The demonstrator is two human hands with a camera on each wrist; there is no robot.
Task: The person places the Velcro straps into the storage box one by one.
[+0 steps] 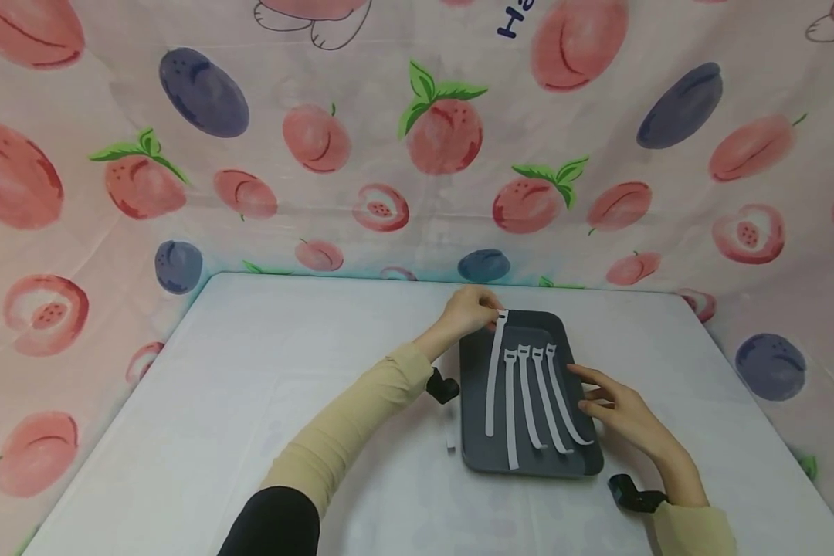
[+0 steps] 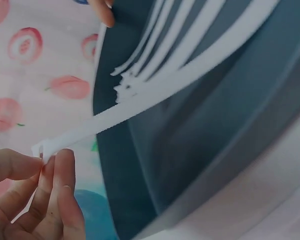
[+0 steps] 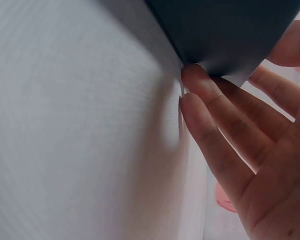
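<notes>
A dark grey tray (image 1: pixel 476 455) lies on the white table, with several white slotted-head cable straps (image 1: pixel 524 386) side by side in it. At the tray's far left corner my left hand (image 1: pixel 469 310) pinches the slotted head of the leftmost strap (image 2: pixel 105 120) between thumb and fingers. The strap's head is raised over the rim in the left wrist view, its tail running down into the tray. My right hand (image 1: pixel 618 409) holds the tray's right edge, thumb at the rim and fingers (image 3: pixel 230 120) against the outer wall from below.
Beside the tray's left side, a narrow white piece (image 1: pixel 450 436) lies on the table (image 1: pixel 306 340). A fruit-printed curtain (image 1: pixel 389 154) hangs behind the table's far edge. Black wrist-worn devices (image 1: pixel 635 494) sit by both wrists.
</notes>
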